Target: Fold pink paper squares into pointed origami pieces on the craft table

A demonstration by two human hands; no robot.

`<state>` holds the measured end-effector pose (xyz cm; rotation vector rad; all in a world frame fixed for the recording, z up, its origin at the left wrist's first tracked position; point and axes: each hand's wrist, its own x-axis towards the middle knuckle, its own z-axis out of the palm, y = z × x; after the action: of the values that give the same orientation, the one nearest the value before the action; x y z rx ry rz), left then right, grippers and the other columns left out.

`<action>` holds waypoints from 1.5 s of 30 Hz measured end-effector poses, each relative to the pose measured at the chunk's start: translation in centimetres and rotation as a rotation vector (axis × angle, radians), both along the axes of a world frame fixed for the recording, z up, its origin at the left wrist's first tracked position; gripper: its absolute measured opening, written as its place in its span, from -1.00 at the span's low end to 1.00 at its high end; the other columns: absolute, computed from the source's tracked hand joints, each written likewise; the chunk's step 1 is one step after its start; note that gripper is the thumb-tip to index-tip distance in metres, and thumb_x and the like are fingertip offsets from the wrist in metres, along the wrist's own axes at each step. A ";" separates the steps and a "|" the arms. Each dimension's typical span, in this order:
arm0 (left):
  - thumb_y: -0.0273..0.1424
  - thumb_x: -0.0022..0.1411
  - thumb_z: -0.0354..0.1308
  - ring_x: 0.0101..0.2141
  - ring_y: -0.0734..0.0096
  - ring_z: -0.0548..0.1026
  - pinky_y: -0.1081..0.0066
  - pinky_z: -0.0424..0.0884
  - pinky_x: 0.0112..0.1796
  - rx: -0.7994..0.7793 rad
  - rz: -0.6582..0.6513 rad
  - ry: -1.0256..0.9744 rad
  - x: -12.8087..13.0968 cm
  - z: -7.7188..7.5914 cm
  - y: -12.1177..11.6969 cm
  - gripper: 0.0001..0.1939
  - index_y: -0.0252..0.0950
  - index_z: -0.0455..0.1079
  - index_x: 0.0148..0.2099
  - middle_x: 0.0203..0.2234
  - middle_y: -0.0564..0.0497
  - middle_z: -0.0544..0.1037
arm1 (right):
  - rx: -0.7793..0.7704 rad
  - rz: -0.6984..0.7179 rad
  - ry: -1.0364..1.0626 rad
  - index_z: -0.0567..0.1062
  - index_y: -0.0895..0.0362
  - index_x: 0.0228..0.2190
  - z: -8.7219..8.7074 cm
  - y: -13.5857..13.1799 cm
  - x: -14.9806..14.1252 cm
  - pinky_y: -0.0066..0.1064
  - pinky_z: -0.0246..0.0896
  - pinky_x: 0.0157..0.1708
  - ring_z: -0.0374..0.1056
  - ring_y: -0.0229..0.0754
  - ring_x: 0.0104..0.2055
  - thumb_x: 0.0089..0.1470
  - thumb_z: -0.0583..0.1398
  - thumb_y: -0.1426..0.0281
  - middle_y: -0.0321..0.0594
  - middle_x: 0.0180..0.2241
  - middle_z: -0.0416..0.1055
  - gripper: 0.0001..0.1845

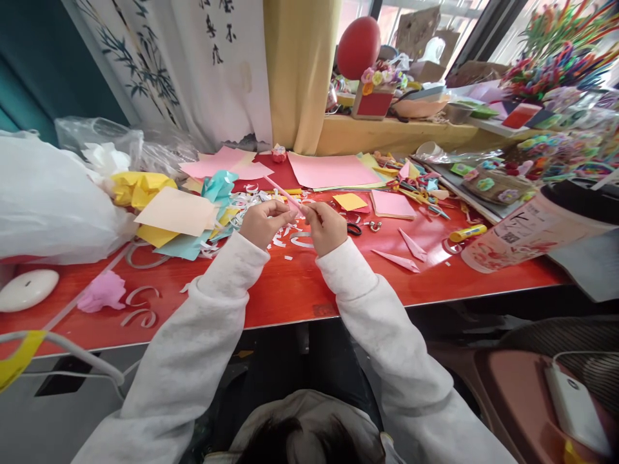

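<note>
A thin, pointed piece of folded pink paper [282, 191] slants up to the left between my hands, just above the table. My left hand [265, 222] is closed, thumb and finger pinched at the side of this paper. Its lower end sits between the thumb and fingers of my right hand [329, 225], which is also closed. Beside my right hand lie black-handled scissors [354, 229], partly hidden. To the right rest two narrow folded pink paper pieces [396, 260]. Behind my hands are white paper scraps [249, 203].
Pink sheets [333, 173] and small pink squares [393, 205] lie farther back on the red table [280, 296]. A large cup [522, 238] leans at right near a yellow glue stick [467, 233]. Coloured paper [176, 211] and a white plastic bag [58, 200] crowd the left.
</note>
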<state>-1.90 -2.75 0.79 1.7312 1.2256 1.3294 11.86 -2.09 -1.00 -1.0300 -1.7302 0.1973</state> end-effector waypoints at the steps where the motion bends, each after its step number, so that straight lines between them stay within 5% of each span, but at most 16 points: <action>1: -0.29 -0.09 0.17 -0.51 0.48 0.40 0.43 0.37 -0.40 -0.011 -0.009 -0.004 0.0 0.0 0.1 -0.79 -0.37 0.37 -0.47 -0.58 0.05 0.43 | -0.004 0.006 -0.001 0.37 0.16 -0.47 0.0 0.0 0.1 -0.48 0.14 -0.38 0.26 -0.30 -0.42 0.06 0.01 0.30 -0.25 -0.51 0.35 -0.77; 18: -0.27 -0.11 0.20 -0.57 0.47 0.39 0.41 0.37 -0.48 -0.013 0.105 -0.084 -0.4 0.2 0.3 -0.73 -0.41 0.39 -0.44 -0.62 0.00 0.44 | -0.166 0.259 -0.084 0.39 0.17 -0.56 0.1 0.2 0.1 -0.53 0.10 -0.44 0.21 -0.36 -0.52 0.08 -0.07 0.20 -0.31 -0.59 0.32 -0.59; 39: -0.44 -0.15 0.20 -0.47 0.43 0.44 0.35 0.39 -0.35 -0.113 -0.005 -0.136 -0.5 -0.4 0.8 -0.68 -0.39 0.37 -0.25 -0.49 -0.01 0.49 | -0.383 0.260 0.130 0.45 0.13 -0.46 -0.8 0.9 0.4 -0.45 0.29 -0.49 0.36 -0.31 -0.58 -0.02 0.07 0.24 -0.32 -0.62 0.40 -0.75; 42: -0.44 -0.10 0.17 -0.46 0.45 0.43 0.37 0.37 -0.35 -0.020 0.091 -0.012 -0.3 -0.7 0.7 -0.67 -0.34 0.31 -0.21 -0.48 0.02 0.48 | -0.435 0.265 0.223 0.45 0.13 -0.47 -0.9 0.9 0.3 -0.41 0.33 -0.46 0.40 -0.27 -0.53 -0.05 0.10 0.23 -0.29 -0.60 0.42 -0.76; 45: -0.41 -0.05 0.15 -0.39 0.42 0.40 0.35 0.33 -0.31 0.250 0.285 0.223 -0.2 -1.0 0.5 -0.75 -0.29 0.29 -0.24 -0.44 0.02 0.45 | -0.510 0.310 0.339 0.43 0.15 -0.49 -0.9 0.9 0.2 -0.39 0.37 -0.44 0.41 -0.25 -0.50 -0.07 0.11 0.20 -0.26 -0.56 0.43 -0.74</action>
<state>-2.08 -2.25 -0.21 1.9772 1.5316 1.5397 12.03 -1.20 -1.91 -1.0045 -1.5460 0.9956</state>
